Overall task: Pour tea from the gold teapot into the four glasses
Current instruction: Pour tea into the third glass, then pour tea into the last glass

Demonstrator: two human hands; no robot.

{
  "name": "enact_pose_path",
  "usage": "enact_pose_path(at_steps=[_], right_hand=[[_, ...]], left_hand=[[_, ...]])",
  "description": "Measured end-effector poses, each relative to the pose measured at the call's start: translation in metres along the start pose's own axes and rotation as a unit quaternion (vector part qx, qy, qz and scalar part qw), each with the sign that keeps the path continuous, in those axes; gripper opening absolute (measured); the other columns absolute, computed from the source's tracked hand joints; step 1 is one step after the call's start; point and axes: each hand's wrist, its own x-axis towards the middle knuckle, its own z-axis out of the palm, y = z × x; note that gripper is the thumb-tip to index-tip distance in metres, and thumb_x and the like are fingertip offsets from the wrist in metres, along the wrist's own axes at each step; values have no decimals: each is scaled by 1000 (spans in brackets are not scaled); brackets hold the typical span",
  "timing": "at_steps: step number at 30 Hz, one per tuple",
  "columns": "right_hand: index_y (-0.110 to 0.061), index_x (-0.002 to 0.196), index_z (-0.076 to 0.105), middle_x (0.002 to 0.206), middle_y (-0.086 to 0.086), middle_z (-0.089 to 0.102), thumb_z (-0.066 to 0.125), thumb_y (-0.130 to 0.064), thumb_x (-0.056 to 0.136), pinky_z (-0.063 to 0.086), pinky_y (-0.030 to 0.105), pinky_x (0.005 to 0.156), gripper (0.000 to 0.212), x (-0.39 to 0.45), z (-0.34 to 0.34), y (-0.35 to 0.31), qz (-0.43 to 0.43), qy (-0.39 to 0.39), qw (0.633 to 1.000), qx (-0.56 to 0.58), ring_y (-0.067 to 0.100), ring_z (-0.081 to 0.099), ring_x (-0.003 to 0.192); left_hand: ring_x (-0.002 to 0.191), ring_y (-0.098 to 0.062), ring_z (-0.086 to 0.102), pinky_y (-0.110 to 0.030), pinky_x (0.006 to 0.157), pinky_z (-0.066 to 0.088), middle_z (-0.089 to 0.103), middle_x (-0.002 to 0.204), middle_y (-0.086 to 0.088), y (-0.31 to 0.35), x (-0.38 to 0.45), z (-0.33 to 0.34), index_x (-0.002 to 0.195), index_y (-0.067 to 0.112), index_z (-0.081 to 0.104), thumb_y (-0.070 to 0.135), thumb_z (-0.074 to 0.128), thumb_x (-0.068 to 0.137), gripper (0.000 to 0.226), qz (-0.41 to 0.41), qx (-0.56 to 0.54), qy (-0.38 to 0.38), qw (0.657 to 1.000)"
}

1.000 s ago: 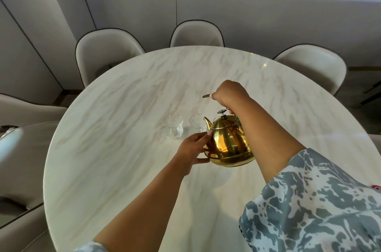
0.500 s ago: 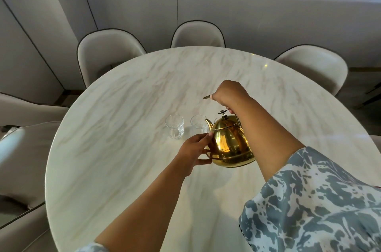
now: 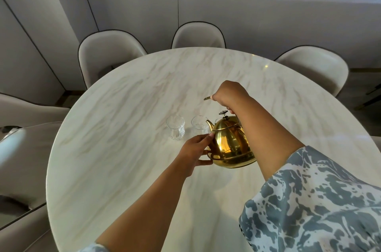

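Gripping the handle from above, our right hand [image 3: 228, 95] is closed around it and holds the gold teapot [image 3: 231, 144] above the marble table [image 3: 123, 148]. Our left hand [image 3: 195, 152], fingers spread, steadies its side. Two glasses [image 3: 175, 129] show just beyond the spout (others hidden).

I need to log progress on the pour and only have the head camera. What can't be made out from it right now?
- Glasses: only two show, left glass and the one by the spout; the others are hidden by the gold teapot and right arm.
- Tea level: glasses too small and clear to judge.
- Handle grip: closed right hand covers it.
- Left hand: its fingertips sit against the pot's side, partly hidden.
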Motion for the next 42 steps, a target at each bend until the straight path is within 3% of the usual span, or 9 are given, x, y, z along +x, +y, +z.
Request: enact_pose_path(at_steps=[14,19,23,26,28,31,34,38,42], right_hand=[[-5,86,57,64,7,48,55,-15,94,45,31,65,13,1,2,7,-3,13,1000,-17,27,54,71],[-1,95,67,64,6,54,55,-27,95,43,27,57,29,-11,4,23,-38,24,999,13,20,50,52],[-1,113,69,93,16,70,53,-29,98,52,36,69,36,-28,7,39,-84,36,994,63,24,56,64],[-6,116,69,99,13,70,52,-31,99,49,29,61,35,-37,10,48,-103,54,989,88,17,53,58],[-6,115,69,105,14,71,53,-32,99,55,35,67,35,-41,14,54,-109,70,986,108,23,61,68],[-6,112,71,99,13,72,54,-34,98,54,32,65,36,-44,19,62,-107,90,982,128,23,62,68],[-5,108,71,83,8,66,56,-37,97,41,21,54,37,-46,24,64,-107,100,981,128,11,49,54],[-3,97,71,79,13,69,56,-41,95,47,28,58,42,-50,27,59,-104,110,981,125,19,56,59],[-20,115,68,88,1,72,51,-51,95,54,31,69,40,-56,26,51,-112,107,984,85,22,70,74]], left_hand=[[99,-22,64,-37,72,61,65,107,0,0,0,2,121,19,63,41,63,91,37,-4,14,1,1000],[109,-26,63,-42,82,59,67,113,-6,-7,1,1,124,18,64,39,67,88,41,0,20,9,1000],[109,-25,64,-40,83,58,67,117,-7,-14,-1,2,122,18,64,36,72,85,42,6,6,29,1000],[109,-26,65,-41,87,57,65,119,-6,-17,-2,3,117,22,64,33,75,83,37,6,-7,37,999],[108,-26,66,-39,84,58,64,123,-6,-17,-3,3,118,21,65,32,77,81,41,8,-7,46,999],[109,-25,66,-31,73,59,64,126,-7,-19,-3,2,123,18,66,31,80,79,48,18,-11,65,998],[111,-25,65,-39,86,59,62,128,-7,-22,-4,0,125,19,66,31,81,77,51,32,-5,85,996],[112,-24,62,-46,96,55,59,129,-6,-21,-9,-4,126,19,66,30,80,79,50,37,-4,102,994],[110,-23,62,-43,94,56,55,132,-2,-20,-12,-9,124,21,66,30,81,77,50,57,-12,130,990]])
